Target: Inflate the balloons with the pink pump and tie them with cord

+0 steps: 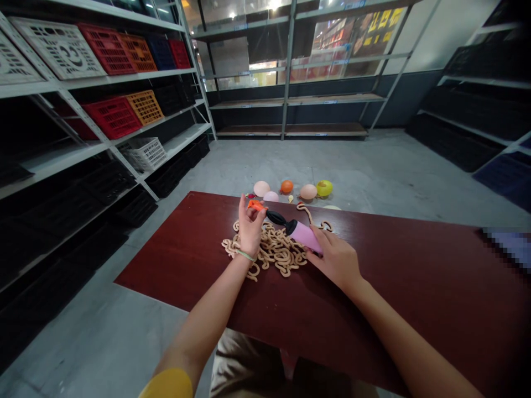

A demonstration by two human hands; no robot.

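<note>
My left hand [250, 228] pinches a small limp orange balloon [257, 205] at the tip of the black nozzle [276, 216]. The nozzle belongs to a hand balloon pump with a pink barrel [306, 236], and my right hand [336, 257] is wrapped round the barrel's near end. Tilted, the pump points away to the left above the table. Beneath it and between my hands lies a loose heap of beige curly, cord-like pieces [284, 251]. One such strand [305, 210] trails toward the table's far edge.
Several inflated balloons, among them an orange one [286, 186] and a yellow one [324, 188], lie on the floor beyond the dark red table [398, 265]. Shelves with plastic crates [112, 116] line the left; a metal rack [286, 99] stands at the back.
</note>
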